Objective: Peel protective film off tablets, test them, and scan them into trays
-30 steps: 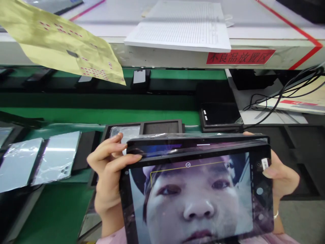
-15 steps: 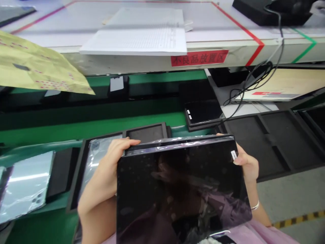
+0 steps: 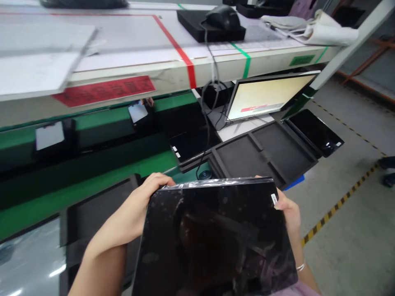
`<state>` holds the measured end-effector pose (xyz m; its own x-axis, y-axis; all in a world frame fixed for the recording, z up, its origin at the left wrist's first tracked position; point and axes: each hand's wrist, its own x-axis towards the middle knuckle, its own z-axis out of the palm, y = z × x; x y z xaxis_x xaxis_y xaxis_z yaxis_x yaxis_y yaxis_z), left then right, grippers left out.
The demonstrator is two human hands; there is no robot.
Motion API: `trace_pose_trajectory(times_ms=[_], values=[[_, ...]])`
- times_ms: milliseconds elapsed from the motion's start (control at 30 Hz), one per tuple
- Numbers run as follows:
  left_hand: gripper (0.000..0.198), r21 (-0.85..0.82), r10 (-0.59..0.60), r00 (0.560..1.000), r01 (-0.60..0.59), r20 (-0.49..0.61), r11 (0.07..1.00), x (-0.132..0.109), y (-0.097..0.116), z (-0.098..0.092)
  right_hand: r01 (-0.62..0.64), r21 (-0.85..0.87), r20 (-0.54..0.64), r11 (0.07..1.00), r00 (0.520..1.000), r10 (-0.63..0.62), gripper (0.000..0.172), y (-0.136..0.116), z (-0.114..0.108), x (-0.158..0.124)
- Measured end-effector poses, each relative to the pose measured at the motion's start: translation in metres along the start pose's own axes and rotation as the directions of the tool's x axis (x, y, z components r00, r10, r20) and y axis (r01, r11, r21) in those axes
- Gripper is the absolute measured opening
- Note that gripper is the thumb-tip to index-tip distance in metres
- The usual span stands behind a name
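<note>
Nearest is a dark tablet [image 3: 216,242], which is at the lower middle of the view, its black screen facing the person and showing a dim reflection. The left hand [image 3: 151,195] holds it at its upper left corner, with the fingers bent over the top edge. The right hand [image 3: 287,209] grips the upper right side, and its thumb lies just beside a small white label [image 3: 274,199]. Along the top edge, clear film [image 3: 212,182] shines. To the left of the left arm there is a silvery wrapped panel [image 3: 33,255], beside a black tray [image 3: 98,205]. Beyond the hands, a divided black tray [image 3: 256,154] stands near a black device [image 3: 197,144] with two white labels. Farther, a monitor [image 3: 265,98] is lit in pale yellow, and above, on the white shelf [image 3: 123,45], a mouse [image 3: 224,17] sits upon a black box [image 3: 193,25].
</note>
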<state>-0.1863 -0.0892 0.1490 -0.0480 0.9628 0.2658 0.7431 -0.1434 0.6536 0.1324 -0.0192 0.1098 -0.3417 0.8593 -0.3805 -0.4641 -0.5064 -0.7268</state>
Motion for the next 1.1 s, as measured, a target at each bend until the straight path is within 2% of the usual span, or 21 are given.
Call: trace_pose_trajectory(times_ms=[100,167,200,233,267,300,367,400,433,500,567,733,833,967,1033,1100], values=[[0.029,-0.164,-0.023,0.999,0.028,0.035,0.986,0.034,0.022,0.025,0.073,0.032,-0.101,0.997,0.992,-0.069,0.066,-0.024,-0.027,-0.002],[0.05,-0.297,-0.157,0.987,0.157,0.025,0.942,0.051,0.031,0.047,0.126,0.03,-0.174,0.992,0.978,-0.119,0.062,-0.04,-0.042,-0.001],[0.06,-0.399,-0.261,0.965,0.241,0.006,0.885,0.057,0.035,0.061,0.158,0.021,-0.208,0.987,0.966,-0.15,0.06,-0.048,-0.05,0.0],[0.064,-0.519,-0.377,0.926,0.32,-0.003,0.792,0.061,0.039,0.075,0.192,0.009,-0.241,0.981,0.953,-0.184,0.057,-0.055,-0.058,0.003],[0.065,-0.642,-0.489,0.872,0.386,0.02,0.662,0.063,0.043,0.091,0.231,-0.007,-0.274,0.973,0.935,-0.224,0.053,-0.063,-0.065,0.006],[0.065,-0.744,-0.574,0.814,0.439,0.092,0.504,0.063,0.048,0.108,0.274,-0.027,-0.308,0.961,0.913,-0.268,0.048,-0.069,-0.072,0.011],[0.07,-0.826,-0.614,0.731,0.519,0.297,0.218,0.061,0.055,0.14,0.372,-0.065,-0.372,0.926,0.852,-0.369,0.037,-0.082,-0.086,0.023],[0.07,-0.823,-0.595,0.711,0.55,0.374,0.142,0.062,0.059,0.155,0.417,-0.078,-0.402,0.905,0.818,-0.412,0.034,-0.087,-0.092,0.03],[0.067,-0.818,-0.582,0.705,0.564,0.406,0.113,0.064,0.061,0.169,0.454,-0.085,-0.432,0.887,0.785,-0.444,0.033,-0.092,-0.098,0.038],[0.058,-0.836,-0.609,0.715,0.528,0.342,0.15,0.076,0.063,0.192,0.494,-0.083,-0.476,0.865,0.743,-0.47,0.033,-0.1,-0.108,0.054],[0.054,-0.871,-0.644,0.725,0.457,0.246,0.182,0.097,0.063,0.21,0.511,-0.085,-0.492,0.855,0.725,-0.482,0.036,-0.104,-0.115,0.069],[0.052,-0.919,-0.62,0.751,0.377,0.228,0.118,0.146,0.071,0.235,0.591,-0.134,-0.462,0.796,0.673,-0.577,0.037,-0.106,-0.127,0.096],[0.052,-0.934,-0.675,0.726,0.318,0.129,0.164,0.154,0.071,0.229,0.628,-0.178,-0.472,0.758,0.622,-0.625,0.031,-0.112,-0.141,0.11],[0.053,-0.918,-0.724,0.689,0.282,-0.01,0.281,0.152,0.052,0.197,0.678,-0.285,-0.499,0.677,0.498,-0.709,0.042,-0.128,-0.17,0.136],[0.05,-0.884,-0.736,0.676,0.327,-0.028,0.334,0.15,0.039,0.186,0.664,-0.334,-0.498,0.669,0.479,-0.723,0.047,-0.132,-0.185,0.151],[0.045,-0.834,-0.748,0.664,0.408,-0.009,0.373,0.148,0.025,0.185,0.607,-0.379,-0.508,0.699,0.495,-0.705,0.047,-0.132,-0.198,0.166]])
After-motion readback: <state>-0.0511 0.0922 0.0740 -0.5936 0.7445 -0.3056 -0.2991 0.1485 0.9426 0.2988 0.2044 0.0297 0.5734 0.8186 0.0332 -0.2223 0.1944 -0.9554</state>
